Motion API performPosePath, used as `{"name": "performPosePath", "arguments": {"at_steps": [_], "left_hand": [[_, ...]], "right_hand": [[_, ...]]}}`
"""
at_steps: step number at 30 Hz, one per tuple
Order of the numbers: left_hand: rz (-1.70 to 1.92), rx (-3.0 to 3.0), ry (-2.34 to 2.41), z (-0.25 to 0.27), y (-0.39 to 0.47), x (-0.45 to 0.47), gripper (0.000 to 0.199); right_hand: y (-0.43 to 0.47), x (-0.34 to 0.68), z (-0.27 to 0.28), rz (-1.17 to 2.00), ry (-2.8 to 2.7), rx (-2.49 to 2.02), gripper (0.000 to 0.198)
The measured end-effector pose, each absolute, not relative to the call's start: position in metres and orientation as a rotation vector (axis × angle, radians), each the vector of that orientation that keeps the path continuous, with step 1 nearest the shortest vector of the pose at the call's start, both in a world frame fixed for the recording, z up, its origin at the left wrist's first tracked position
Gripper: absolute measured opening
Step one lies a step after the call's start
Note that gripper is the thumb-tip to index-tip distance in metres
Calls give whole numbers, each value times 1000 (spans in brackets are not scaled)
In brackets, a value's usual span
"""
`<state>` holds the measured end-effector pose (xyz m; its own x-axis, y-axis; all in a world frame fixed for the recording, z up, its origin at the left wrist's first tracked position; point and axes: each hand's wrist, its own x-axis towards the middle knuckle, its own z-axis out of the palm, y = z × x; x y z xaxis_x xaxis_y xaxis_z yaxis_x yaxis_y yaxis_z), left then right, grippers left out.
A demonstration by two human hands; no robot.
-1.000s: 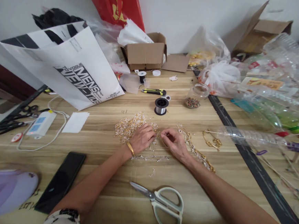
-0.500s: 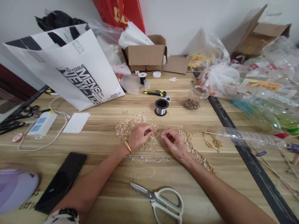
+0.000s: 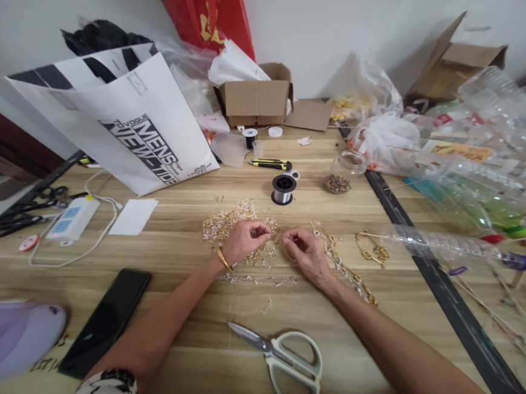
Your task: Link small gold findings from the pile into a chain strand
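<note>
Thumb and forefinger of my left hand (image 3: 247, 239) are pinched together at the right side of a heap of small gold and silver beads (image 3: 225, 218). What they hold is too small to make out. My right hand (image 3: 304, 249) faces it a short gap away, also in a pinch, its contents hidden. Beside my right hand lie gold and silver chains (image 3: 342, 264). A silver beaded strand (image 3: 261, 279) stretches across the wood below both hands. Nearer to me rest scissors (image 3: 278, 356) with pale handles.
Beyond the beads stand a wire spool (image 3: 283, 190), a yellow-black cutter knife (image 3: 271, 163) and a jar of beads (image 3: 341, 171). A phone (image 3: 106, 321) and a power strip (image 3: 73, 220) lie at left. Plastic bottles (image 3: 483, 178) crowd the right. A white paper bag (image 3: 132, 120) stands back left.
My left hand has shifted slightly, its fingers lifting and reaching a little to the right. My right hand stays almost still. The surrounding things are unmoved.
</note>
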<state>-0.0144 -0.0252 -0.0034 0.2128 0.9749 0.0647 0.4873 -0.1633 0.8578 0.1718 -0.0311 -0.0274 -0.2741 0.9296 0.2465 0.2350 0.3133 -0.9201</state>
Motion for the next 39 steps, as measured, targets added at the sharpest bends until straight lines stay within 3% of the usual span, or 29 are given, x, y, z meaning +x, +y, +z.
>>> {"name": "performPosePath", "arguments": {"at_steps": [39], "left_hand": [[890, 1681, 1325, -7, -23, -16, 13]], "right_hand": [[-32, 172, -27, 1062, -1721, -1065, 18]]}}
